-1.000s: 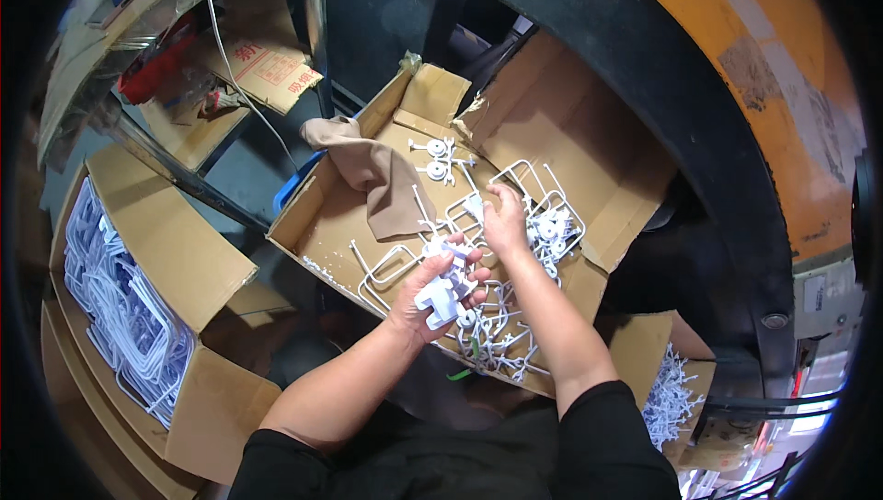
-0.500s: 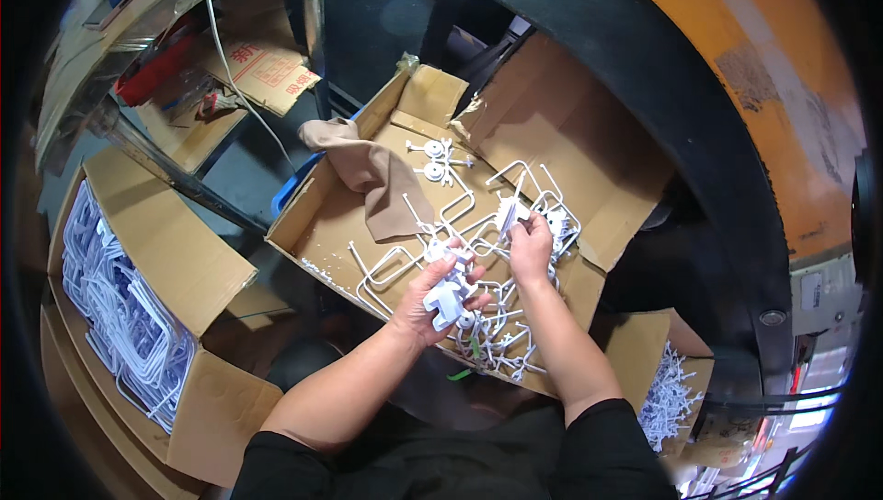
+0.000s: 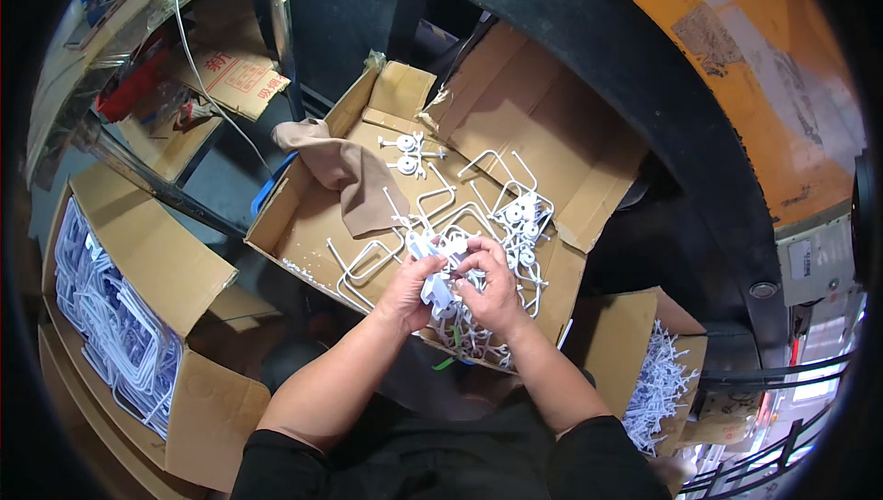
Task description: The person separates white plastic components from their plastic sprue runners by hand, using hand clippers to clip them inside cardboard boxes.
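Note:
My left hand is closed around several small white plastic pieces, which stick out between thumb and fingers. Close against it on the right, my right hand has its fingers bent and pinched on the same white pieces; exactly which one it grips is hard to make out. Both hands are over the near part of a shallow cardboard box. Bent white rods and a heap of white plastic parts with round discs lie in the box. Two disc-shaped white parts sit farther back.
A brown cloth hangs over the box's left wall. At left, a deep carton holds many bent white rods. Another carton at right holds small white branched parts. A black and orange machine frame curves around the right.
My right hand has moved from the white heap on the right to my left hand, and the two now meet at the white pieces. The view has shifted slightly.

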Available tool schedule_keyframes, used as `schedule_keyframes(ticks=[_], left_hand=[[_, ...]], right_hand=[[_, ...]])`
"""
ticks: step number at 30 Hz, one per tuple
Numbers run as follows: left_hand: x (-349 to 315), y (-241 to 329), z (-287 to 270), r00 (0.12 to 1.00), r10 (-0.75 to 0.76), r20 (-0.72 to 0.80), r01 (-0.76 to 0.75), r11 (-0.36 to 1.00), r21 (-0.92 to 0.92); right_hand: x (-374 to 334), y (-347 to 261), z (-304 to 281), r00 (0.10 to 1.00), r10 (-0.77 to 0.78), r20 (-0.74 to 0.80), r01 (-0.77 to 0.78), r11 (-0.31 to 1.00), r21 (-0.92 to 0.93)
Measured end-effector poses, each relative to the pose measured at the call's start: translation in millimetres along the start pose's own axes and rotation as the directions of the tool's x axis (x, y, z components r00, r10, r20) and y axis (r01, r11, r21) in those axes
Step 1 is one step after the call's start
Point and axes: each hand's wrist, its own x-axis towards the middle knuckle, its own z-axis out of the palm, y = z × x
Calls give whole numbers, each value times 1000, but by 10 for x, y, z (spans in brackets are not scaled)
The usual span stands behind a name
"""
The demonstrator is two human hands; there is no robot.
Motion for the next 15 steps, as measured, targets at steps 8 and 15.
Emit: schedule_keyframes(ticks=[8, 15], left_hand=[[-43, 104, 75, 989, -100, 107, 94, 994, 64], [-53, 156, 5, 965, -161, 206, 115, 969, 220]], right_hand=[[-99, 199, 52, 981, 116, -157, -65, 954, 293], [81, -22, -11, 897, 427, 110, -420, 753, 507]])
